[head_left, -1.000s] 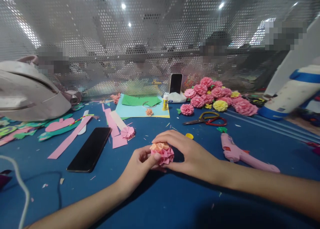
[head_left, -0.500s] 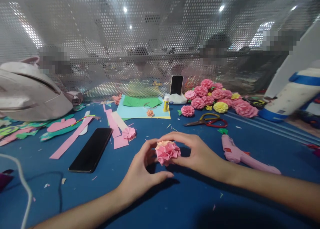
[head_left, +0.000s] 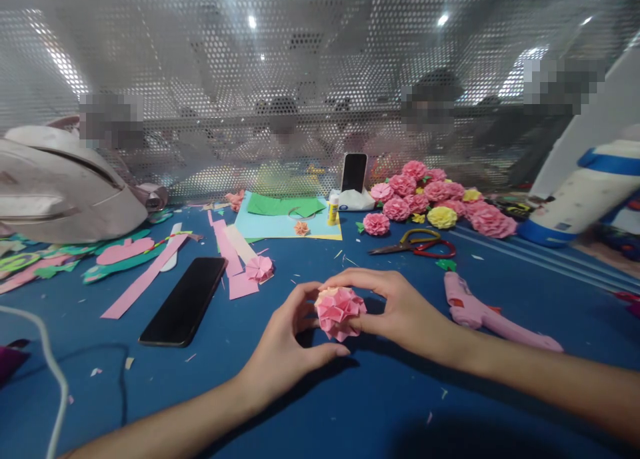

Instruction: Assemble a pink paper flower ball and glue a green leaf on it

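Note:
Between my two hands is a pink folded-paper flower (head_left: 339, 313), with a cream patch at its upper left. My right hand (head_left: 395, 305) pinches it from the right, fingers curved over the back and thumb pressed to the lower front. From the left, my left hand (head_left: 283, 342) cups it with curled fingers at its side, partly hidden behind it; that thumb stretches out below the petals. A smaller pink paper flower (head_left: 259, 269) lies on pink paper strips (head_left: 227, 245) beyond my left hand. Scissors (head_left: 417, 243) with yellow and red handles rest past my right hand.
A black phone (head_left: 185, 302) lies at left, near a pale bag (head_left: 70, 185). Behind are a glue stick (head_left: 333, 210), a propped phone (head_left: 355, 172) and piled paper flowers (head_left: 435, 192). A pink glue gun (head_left: 493, 315) sits at right, below a tilted bottle (head_left: 575, 192).
The pink paper flower has turned slightly in my fingers, and its pink petals show more toward me. Both hands keep nearly the same place.

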Demonstrator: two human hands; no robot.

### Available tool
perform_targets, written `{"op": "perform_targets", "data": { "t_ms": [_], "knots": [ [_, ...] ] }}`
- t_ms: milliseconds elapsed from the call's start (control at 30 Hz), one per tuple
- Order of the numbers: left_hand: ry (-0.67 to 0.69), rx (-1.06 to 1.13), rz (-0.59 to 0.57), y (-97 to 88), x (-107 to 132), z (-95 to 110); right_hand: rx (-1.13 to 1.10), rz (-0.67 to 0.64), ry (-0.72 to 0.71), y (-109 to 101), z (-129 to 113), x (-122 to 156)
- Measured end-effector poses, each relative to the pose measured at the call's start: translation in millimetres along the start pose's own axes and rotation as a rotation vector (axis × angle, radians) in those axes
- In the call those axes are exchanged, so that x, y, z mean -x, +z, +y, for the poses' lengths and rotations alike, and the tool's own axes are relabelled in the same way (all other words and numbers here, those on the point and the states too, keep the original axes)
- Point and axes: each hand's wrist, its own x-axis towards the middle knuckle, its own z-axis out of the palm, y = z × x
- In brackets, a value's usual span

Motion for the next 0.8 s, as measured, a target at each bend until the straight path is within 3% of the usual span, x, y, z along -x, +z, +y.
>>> {"op": "perform_targets", "data": {
  "t_ms": [267, 400, 600, 800],
  "knots": [
    [0.067, -0.069, -0.022, -1.3, 0, -1, 0.132, -0.022, -0.205, -3, 0, 5],
    [0.242, -0.312, 0.036, -4.3, 3, -1, 0.254, -0.098, -0.304, -3, 5, 8],
    [0.509, -0.581, 0.115, -10.0, 5, 2, 0.192, -0.101, -0.194, -1, 6, 20],
    [0.555, -0.692, 0.04, -8.4, 5, 10, 0.041, -0.094, -0.088, -6, 6, 25]
  ]
}}
